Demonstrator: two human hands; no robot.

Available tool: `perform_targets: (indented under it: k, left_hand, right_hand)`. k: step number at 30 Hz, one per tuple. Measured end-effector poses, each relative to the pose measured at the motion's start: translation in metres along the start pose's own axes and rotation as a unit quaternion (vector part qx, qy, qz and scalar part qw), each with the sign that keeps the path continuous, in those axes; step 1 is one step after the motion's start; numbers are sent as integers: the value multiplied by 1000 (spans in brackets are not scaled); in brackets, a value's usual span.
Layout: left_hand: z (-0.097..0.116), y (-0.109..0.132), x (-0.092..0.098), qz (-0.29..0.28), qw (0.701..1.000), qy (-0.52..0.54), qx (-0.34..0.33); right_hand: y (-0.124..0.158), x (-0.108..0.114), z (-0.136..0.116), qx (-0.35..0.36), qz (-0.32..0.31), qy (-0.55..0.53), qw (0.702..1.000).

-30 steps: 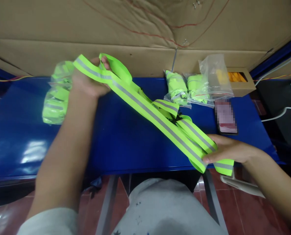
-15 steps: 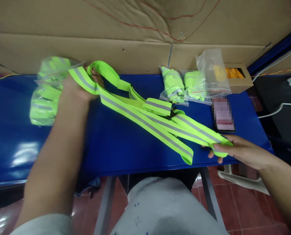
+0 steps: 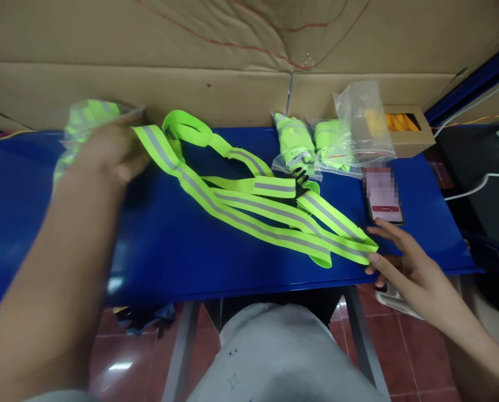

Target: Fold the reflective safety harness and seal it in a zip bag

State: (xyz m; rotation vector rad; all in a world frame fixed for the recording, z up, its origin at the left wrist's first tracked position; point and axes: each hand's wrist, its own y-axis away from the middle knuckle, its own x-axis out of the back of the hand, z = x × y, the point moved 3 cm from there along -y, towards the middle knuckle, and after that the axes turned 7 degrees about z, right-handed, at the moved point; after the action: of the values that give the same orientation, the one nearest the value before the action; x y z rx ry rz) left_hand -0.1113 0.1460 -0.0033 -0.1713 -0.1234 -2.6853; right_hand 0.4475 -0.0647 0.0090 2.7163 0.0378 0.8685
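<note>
A neon-yellow reflective strap harness [image 3: 249,218] with a grey stripe lies loosely spread over the blue table, with a black buckle [image 3: 302,181] near its middle. My right hand [image 3: 404,259] is open at the harness's right end, fingers apart, the thumb at or just touching the strap edge. Motion blurs my left hand [image 3: 115,148], which is beyond the harness's left end and over the bagged neon straps [image 3: 92,114]. Its fingers are smeared and partly hidden, so any hold is unclear.
Two more bagged neon straps [image 3: 295,142] sit against the cardboard backing [image 3: 169,92]. Beside them are a clear plastic bag [image 3: 360,111], a cardboard box [image 3: 419,131] with orange contents and a phone [image 3: 383,195]. The blue table's [image 3: 249,279] front edge is close to my body.
My left hand has let go of the harness's left end and moved left toward the bagged straps. My right hand has loosened from the right end, and the harness has settled on the table.
</note>
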Motion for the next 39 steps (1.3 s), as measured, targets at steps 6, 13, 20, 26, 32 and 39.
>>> perform_targets:
  k: [6, 13, 20, 26, 32, 39]
  left_hand:
    - [41, 37, 20, 103, 942, -153, -281]
    - [62, 167, -109, -213, 800, -347, -440]
    - [42, 187, -145, -230, 735, -431, -470]
    - [32, 186, -119, -231, 746, -432, -451]
    - [38, 198, -128, -248, 816, -410, -324]
    - [33, 198, -165, -244, 783, -489, -298]
  right_hand:
    - [9, 11, -19, 103, 27, 165, 981]
    - [-40, -9, -80, 268, 49, 231, 934]
    - [-95, -46, -96, 240, -28, 341, 909]
    - [-82, -45, -98, 228, -71, 257, 936]
    - [-61, -59, -104, 302, -139, 215, 918]
    - [-95, -59, -116, 341, -34, 185, 921]
